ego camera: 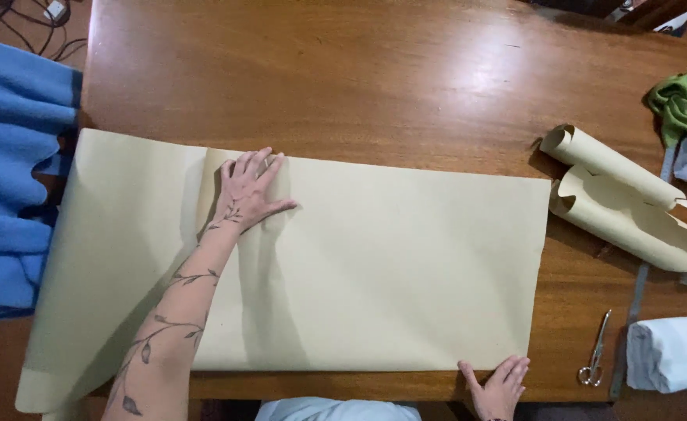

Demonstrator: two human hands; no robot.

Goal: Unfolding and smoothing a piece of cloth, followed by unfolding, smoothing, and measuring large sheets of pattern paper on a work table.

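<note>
Cream paper sheet [375,265], spread flat across the wooden table [406,86], is being smoothed: left hand [248,191] pressing open-palmed on its far edge, right hand [499,386] splayed at its near corner, scissors [595,360] just beyond that corner.

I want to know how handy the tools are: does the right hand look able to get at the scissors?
Probably yes. The right hand rests at the paper's near corner, and only bare table lies between it and the scissors.
</note>
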